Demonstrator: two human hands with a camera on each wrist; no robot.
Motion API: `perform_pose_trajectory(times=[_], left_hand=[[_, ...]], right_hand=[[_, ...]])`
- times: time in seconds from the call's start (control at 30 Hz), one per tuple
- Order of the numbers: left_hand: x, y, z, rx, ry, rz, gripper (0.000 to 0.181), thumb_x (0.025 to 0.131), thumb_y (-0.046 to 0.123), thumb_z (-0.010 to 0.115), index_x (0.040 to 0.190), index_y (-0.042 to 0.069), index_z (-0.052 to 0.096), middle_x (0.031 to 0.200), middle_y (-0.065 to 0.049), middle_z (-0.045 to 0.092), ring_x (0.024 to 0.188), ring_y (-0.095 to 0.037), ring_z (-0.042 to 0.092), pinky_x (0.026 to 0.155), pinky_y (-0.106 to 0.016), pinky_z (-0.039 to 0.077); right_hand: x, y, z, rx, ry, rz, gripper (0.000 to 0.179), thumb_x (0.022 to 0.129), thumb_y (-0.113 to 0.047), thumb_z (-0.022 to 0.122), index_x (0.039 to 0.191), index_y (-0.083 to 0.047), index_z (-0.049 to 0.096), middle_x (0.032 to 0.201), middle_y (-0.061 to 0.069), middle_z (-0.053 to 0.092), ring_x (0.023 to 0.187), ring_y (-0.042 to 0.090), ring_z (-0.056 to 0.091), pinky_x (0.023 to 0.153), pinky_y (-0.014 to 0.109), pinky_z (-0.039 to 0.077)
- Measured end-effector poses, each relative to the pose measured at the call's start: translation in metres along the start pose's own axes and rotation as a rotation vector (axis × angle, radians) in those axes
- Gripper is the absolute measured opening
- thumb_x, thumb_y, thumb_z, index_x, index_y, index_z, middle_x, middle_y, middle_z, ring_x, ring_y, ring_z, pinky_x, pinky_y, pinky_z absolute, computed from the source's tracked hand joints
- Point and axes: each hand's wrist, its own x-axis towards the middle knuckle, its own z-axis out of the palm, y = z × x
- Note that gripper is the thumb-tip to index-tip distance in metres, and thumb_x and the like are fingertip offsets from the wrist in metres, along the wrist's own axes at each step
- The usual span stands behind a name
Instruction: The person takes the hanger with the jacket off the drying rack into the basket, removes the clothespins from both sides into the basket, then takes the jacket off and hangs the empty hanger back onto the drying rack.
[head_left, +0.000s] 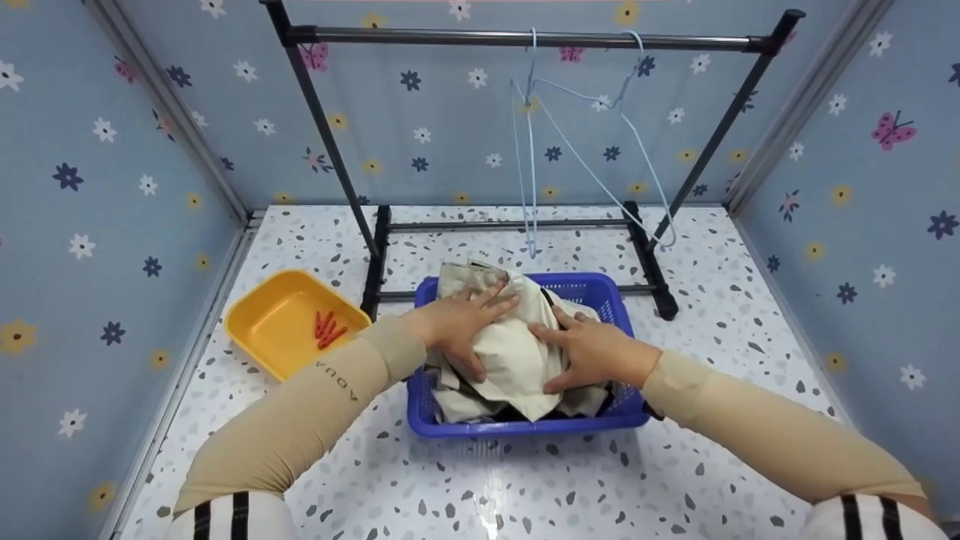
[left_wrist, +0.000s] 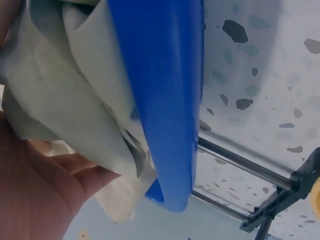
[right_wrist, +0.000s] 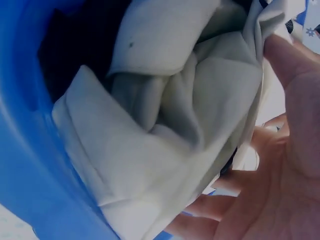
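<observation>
A blue plastic basket (head_left: 525, 430) full of rumpled cream cloth (head_left: 517, 352) stands on the floor in the head view. My left hand (head_left: 461, 326) rests on the cloth's upper left side, fingers spread. Opposite it, my right hand (head_left: 600, 349) touches the right side of the cloth, its fingers also apart. The left wrist view has cream fabric (left_wrist: 65, 95) over the fingers, beside the basket's rim. Folds of cloth (right_wrist: 150, 160) lie close to my right hand (right_wrist: 265, 185) in the right wrist view, with dark fabric (right_wrist: 75, 50) deeper in the basket.
A black garment rack (head_left: 480, 36) stands behind the basket, with two light blue wire hangers (head_left: 531, 150) (head_left: 652, 172) on its bar. To the left sits a yellow tub (head_left: 270, 315) holding several red clothespins (head_left: 327, 330). Patterned walls (head_left: 67, 247) close in both sides.
</observation>
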Motion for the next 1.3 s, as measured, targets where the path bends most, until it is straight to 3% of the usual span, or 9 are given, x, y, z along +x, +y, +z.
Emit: perform_pose_trajectory(times=[0.17,0.27,0.5,0.6,0.73,0.93,1.0,1.1,1.3], left_hand=[[0.003,0.006,0.008,-0.008,-0.030,-0.054,0.142,0.075,0.060,0.095,0.176,0.032,-0.001,0.183,-0.013,-0.010,0.160,-0.066,0.008,0.129,-0.072,0.024],[0.005,0.007,0.012,-0.001,-0.047,-0.087,0.142,0.075,0.059,0.095,0.176,0.033,-0.001,0.184,-0.014,-0.009,0.158,-0.069,0.008,0.126,-0.070,0.033],[0.009,0.008,0.018,0.032,-0.061,-0.100,0.144,0.075,0.060,0.096,0.176,0.030,-0.003,0.183,-0.018,-0.008,0.156,-0.071,0.015,0.129,-0.069,0.028],[0.007,0.006,0.018,0.017,-0.055,-0.100,0.145,0.075,0.059,0.096,0.176,0.030,-0.004,0.183,-0.018,-0.008,0.155,-0.070,0.018,0.125,-0.067,0.037],[0.003,0.002,0.016,-0.018,-0.042,-0.091,0.145,0.075,0.057,0.096,0.176,0.030,-0.005,0.183,-0.017,-0.009,0.156,-0.065,0.025,0.120,-0.065,0.044],[-0.004,-0.007,0.008,0.019,-0.016,-0.067,0.143,0.076,0.065,0.091,0.176,0.028,-0.004,0.183,-0.014,-0.004,0.159,-0.051,0.035,0.133,-0.059,0.026],[-0.007,-0.009,0.004,0.036,-0.008,-0.065,0.140,0.077,0.070,0.088,0.176,0.029,-0.002,0.183,-0.013,-0.004,0.162,-0.051,0.027,0.135,-0.060,0.020],[-0.014,-0.012,-0.003,0.058,0.020,-0.060,0.134,0.079,0.076,0.084,0.176,0.028,0.004,0.184,-0.012,-0.002,0.165,-0.052,0.017,0.133,-0.065,0.021],[-0.028,-0.019,-0.014,0.073,0.112,-0.051,0.125,0.086,0.079,0.075,0.176,0.019,0.013,0.184,-0.014,0.009,0.167,-0.048,0.017,0.134,-0.063,0.022]], right_hand=[[0.004,0.001,0.005,0.027,-0.036,-0.003,0.110,0.085,-0.072,0.081,0.173,-0.029,0.030,0.174,0.034,0.026,0.149,0.058,0.046,0.110,0.066,0.053],[0.008,-0.001,0.007,0.024,-0.051,-0.002,0.109,0.086,-0.071,0.081,0.173,-0.030,0.030,0.174,0.033,0.025,0.149,0.057,0.047,0.108,0.066,0.054],[0.014,-0.002,0.011,-0.005,-0.063,0.001,0.108,0.086,-0.072,0.081,0.173,-0.032,0.031,0.176,0.030,0.026,0.151,0.058,0.044,0.103,0.068,0.056],[0.015,-0.001,0.012,0.011,-0.047,-0.012,0.108,0.086,-0.071,0.081,0.173,-0.030,0.031,0.175,0.032,0.027,0.148,0.058,0.047,0.103,0.067,0.056],[0.015,0.002,0.010,0.023,-0.006,-0.053,0.108,0.087,-0.070,0.080,0.173,-0.027,0.032,0.172,0.036,0.029,0.143,0.056,0.054,0.104,0.065,0.057],[0.013,0.005,-0.002,-0.040,0.080,-0.121,0.104,0.088,-0.076,0.075,0.171,-0.027,0.036,0.168,0.036,0.036,0.146,0.056,0.051,0.109,0.067,0.053],[0.011,0.005,-0.009,-0.060,0.109,-0.134,0.101,0.089,-0.077,0.073,0.170,-0.027,0.040,0.167,0.035,0.039,0.146,0.057,0.050,0.109,0.068,0.052],[0.008,0.005,-0.019,-0.089,0.164,-0.145,0.095,0.089,-0.077,0.072,0.166,-0.027,0.047,0.166,0.033,0.044,0.146,0.055,0.051,0.111,0.068,0.051],[0.002,0.011,-0.037,-0.050,0.277,-0.116,0.090,0.094,-0.069,0.074,0.166,-0.022,0.047,0.166,0.028,0.046,0.148,0.051,0.051,0.116,0.068,0.047]])
